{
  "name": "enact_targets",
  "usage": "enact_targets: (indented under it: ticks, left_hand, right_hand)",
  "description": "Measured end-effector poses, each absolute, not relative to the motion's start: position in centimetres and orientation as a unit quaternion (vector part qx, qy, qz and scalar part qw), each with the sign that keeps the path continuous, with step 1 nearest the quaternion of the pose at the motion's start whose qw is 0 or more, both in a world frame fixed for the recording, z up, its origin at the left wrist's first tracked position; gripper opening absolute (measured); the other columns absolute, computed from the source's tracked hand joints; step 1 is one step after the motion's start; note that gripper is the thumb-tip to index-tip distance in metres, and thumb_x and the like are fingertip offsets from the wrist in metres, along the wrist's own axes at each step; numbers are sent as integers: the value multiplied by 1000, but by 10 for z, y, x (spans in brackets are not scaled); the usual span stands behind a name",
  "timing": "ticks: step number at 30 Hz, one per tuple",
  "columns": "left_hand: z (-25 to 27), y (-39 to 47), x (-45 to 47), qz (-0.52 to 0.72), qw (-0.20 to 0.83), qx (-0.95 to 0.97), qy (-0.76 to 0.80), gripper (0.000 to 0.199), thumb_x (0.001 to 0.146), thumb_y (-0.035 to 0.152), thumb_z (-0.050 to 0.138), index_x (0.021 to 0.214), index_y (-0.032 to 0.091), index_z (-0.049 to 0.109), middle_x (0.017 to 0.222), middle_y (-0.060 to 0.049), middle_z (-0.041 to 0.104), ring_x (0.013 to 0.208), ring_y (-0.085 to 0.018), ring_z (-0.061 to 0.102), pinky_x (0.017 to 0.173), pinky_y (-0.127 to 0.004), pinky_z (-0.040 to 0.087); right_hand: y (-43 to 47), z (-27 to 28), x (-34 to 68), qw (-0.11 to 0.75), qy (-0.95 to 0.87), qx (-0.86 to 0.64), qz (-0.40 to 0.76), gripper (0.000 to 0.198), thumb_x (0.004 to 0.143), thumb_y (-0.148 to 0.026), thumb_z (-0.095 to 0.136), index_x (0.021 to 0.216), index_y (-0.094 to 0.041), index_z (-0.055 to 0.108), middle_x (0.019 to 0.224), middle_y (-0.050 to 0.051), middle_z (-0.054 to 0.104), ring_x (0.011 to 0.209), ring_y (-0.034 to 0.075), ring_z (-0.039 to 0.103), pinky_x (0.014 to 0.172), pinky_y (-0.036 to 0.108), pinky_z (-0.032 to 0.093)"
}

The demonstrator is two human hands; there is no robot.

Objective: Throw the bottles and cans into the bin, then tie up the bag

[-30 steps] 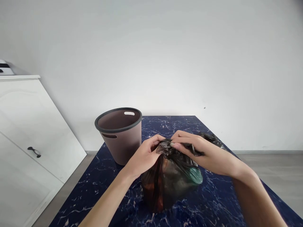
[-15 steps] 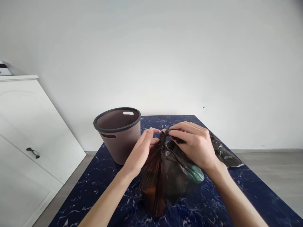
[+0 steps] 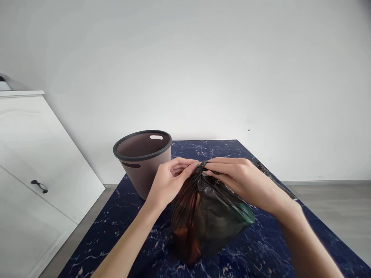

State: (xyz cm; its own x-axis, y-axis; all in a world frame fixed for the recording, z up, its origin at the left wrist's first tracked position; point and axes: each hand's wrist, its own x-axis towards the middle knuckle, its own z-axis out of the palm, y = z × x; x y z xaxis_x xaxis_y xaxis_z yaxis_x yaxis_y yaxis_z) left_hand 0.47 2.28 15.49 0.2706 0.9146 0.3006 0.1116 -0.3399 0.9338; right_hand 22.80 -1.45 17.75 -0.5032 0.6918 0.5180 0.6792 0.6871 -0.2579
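Observation:
A filled black plastic bag point(image 3: 216, 216) rests on the table in front of me, its neck twisted and gathered at the top. Through the thin film show an orange-brown shape at the left and a green one at the right; their kind cannot be made out. My left hand point(image 3: 171, 179) pinches the bag's neck from the left, thumb against fingers. From the right, my right hand point(image 3: 236, 175) grips the same neck, its fingers closed on the twisted plastic. The two hands' fingertips nearly meet there.
A brown trash bin point(image 3: 145, 166) with a dark rim stands upright behind my left hand. More dark plastic film point(image 3: 272, 175) lies at the right edge of the blue marbled table point(image 3: 116, 231). A white cabinet point(image 3: 43, 154) stands at the left, a wall behind.
Both hands have shifted their hold on the bag's neck; the left fingers now close over it, and the right hand has turned flatter. The right forearm covers more of the loose film.

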Motion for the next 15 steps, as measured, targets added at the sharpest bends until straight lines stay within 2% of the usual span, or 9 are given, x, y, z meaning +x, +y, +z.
enact_targets:
  ticks: [4,7,11,15]
  left_hand:
    - [158,19,2,456,318,728,403,20,97,43,74,101,26,82,103,-3,83,99,-23,77,91,-32,60]
    - [161,17,-1,442,255,746,429,23,100,44,68,101,26,81,102,-3,83,95,-25,77,89,-35,60]
    - [166,18,-6,423,192,765,446,23,102,43,64,104,28,83,105,-3,83,96,-28,77,89,-38,59]
    - [167,17,-9,415,150,792,422,24,104,34,60,111,30,83,113,-2,82,105,-28,75,100,-39,55]
  right_hand:
    - [-18,182,236,287,-877,-383,32,33,111,-28,47,123,-26,78,138,3,73,131,27,68,104,42,61]
    - [-19,184,243,296,-880,-369,47,34,111,-28,48,128,-28,77,143,0,69,133,27,66,107,40,60]
    - [-18,185,252,315,-863,-389,67,35,109,-31,54,139,-36,70,136,-4,73,123,25,72,102,39,64]
    - [-14,182,261,315,-835,-447,52,31,108,-34,56,131,-38,75,121,-4,79,104,24,80,85,36,68]
